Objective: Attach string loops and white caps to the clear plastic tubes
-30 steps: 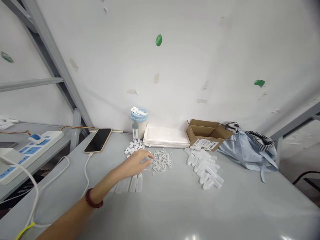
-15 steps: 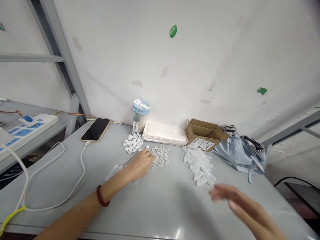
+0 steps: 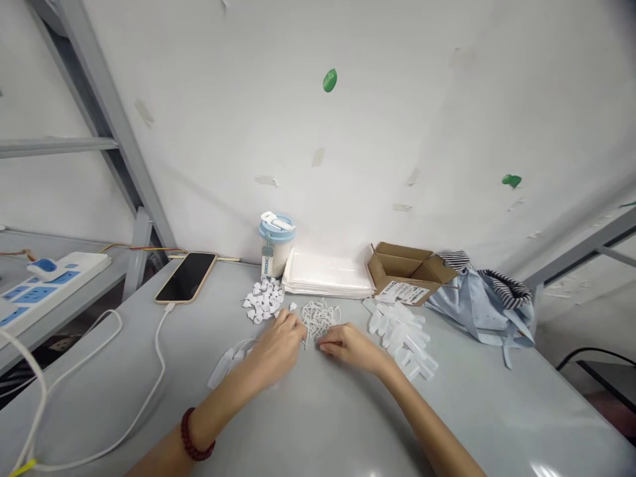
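My left hand [image 3: 278, 346] is closed at the left edge of a tangle of short white cord-like pieces [image 3: 320, 317]; what its bent fingers hold is hidden. My right hand [image 3: 354, 347] pinches at the right front edge of the same tangle, and anything between its fingertips is too small to name. Behind my left hand lies a heap of small white cap-like parts [image 3: 263, 299], with one loose part [image 3: 293, 306] near my fingers. White translucent pieces with a thin cord [image 3: 226, 364] lie partly under my left forearm. Beyond my right wrist is a heap of frosted clear plastic pieces [image 3: 401, 336].
A stack of white packets [image 3: 328, 273] lies by the wall between a blue-lidded cup [image 3: 276, 248] and an open cardboard box [image 3: 405, 271]. To the right sits a light blue cloth bag [image 3: 477, 305]. A phone [image 3: 187, 278] with a white cable [image 3: 158, 344] is at left, near a power strip [image 3: 44, 291].
My right hand has come in from the right front to the cord tangle, and its fingers have closed. My left hand stays beside the tangle. The view has shifted slightly.
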### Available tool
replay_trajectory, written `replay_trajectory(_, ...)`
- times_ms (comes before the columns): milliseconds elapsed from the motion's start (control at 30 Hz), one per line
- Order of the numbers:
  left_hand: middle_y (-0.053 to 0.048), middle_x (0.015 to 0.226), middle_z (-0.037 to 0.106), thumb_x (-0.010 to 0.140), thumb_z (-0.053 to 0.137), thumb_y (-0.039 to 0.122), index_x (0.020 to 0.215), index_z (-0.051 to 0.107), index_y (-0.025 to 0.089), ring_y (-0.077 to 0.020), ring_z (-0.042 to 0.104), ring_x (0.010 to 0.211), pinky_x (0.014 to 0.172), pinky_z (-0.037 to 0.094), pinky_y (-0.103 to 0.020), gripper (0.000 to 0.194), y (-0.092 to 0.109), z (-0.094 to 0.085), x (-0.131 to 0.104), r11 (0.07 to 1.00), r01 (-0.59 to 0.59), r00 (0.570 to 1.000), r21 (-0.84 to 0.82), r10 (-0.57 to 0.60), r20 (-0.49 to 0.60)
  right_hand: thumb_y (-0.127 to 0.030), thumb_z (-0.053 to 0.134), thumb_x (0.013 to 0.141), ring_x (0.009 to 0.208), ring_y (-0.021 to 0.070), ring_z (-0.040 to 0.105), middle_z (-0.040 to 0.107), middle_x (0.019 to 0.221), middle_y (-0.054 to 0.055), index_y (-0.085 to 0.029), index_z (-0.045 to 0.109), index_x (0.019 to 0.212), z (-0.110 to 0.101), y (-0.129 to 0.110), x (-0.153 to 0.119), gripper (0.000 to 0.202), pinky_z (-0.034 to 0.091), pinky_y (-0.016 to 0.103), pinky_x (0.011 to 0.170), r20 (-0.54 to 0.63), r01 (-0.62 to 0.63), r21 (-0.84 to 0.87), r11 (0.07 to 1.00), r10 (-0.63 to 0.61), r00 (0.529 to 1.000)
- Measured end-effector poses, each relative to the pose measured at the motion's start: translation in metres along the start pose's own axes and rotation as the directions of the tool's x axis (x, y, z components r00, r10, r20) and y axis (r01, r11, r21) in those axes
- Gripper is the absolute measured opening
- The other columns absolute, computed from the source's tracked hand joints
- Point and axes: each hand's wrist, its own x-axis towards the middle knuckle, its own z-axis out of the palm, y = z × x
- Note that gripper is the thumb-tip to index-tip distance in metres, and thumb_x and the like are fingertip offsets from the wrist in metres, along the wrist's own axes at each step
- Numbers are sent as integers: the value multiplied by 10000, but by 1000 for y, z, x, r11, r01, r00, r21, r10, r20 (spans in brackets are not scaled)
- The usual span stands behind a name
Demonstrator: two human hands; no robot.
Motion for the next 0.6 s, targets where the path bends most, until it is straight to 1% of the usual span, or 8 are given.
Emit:
replay_trajectory(67,-82,943,619,790,360,-49,895,637,155,-239,519,952,814,482,-354,359,1,1,-2,1000,-20,1000,-5,20,24,-168,530,862,681,152,600,677,741,20,-202,739,834,7,6,6,213,457,238,663,-76,7,-5,1000,-7,997)
replay_trajectory(133,-105,1053,615,756,368,-66,967,629,136,-263,504,1009,837,478,-388,392,2,5,-3,1000,-28,999,-5,29,30,-171,487,885,717,164,602,674,798,49,-195,735,903,12,11,10,250,459,259,688,-170,-8,-15,1000,5,985)
replay_trajectory(200,-120,1183,577,733,371,-75,1031,605,125,-285,470,1088,876,464,-420,429,1,8,-3,1000,-27,999,-8,27,20,-135,453,880,735,172,602,672,820,68,-181,726,938,16,12,9,283,463,271,695,-248,-26,-19,999,21,969)
replay_trajectory(267,-105,1232,556,747,363,-68,1065,583,142,-278,451,1128,903,455,-419,440,0,10,-1,1000,-25,1000,-17,25,2,-97,437,854,708,169,600,676,803,65,-176,718,950,18,12,5,307,466,271,673,-300,-41,-17,999,34,953)
replay_trajectory(367,-89,1172,579,765,340,-65,1077,561,157,-250,474,1103,914,452,-397,441,-4,11,0,999,-17,1000,-29,16,-22,-103,435,835,645,165,592,681,749,51,-171,709,938,14,12,-6,300,461,271,619,-363,-76,-3,997,70,929)
replay_trajectory(500,-96,1174,573,747,339,-72,1054,561,160,-259,468,1121,929,441,-415,445,-8,12,1,1000,-16,999,-27,15,-42,-147,399,852,644,167,602,692,772,67,-159,694,937,0,17,-16,307,466,280,606,-443,-139,34,990,139,886)
replay_trajectory(567,-89,1193,571,740,354,-70,1016,577,170,-267,466,1130,919,445,-419,428,-9,13,0,999,-43,999,-7,43,-31,-146,391,851,626,160,606,699,775,67,-157,693,934,-3,16,-17,314,474,275,597,-437,-150,58,987,160,885)
replay_trajectory(600,-90,1199,571,737,361,-70,1002,584,167,-275,464,1135,911,449,-420,419,-9,14,-1,998,-61,998,18,61,-16,-137,397,843,618,155,610,703,773,60,-160,696,930,-3,14,-17,312,477,266,586,-413,-143,69,987,159,897)
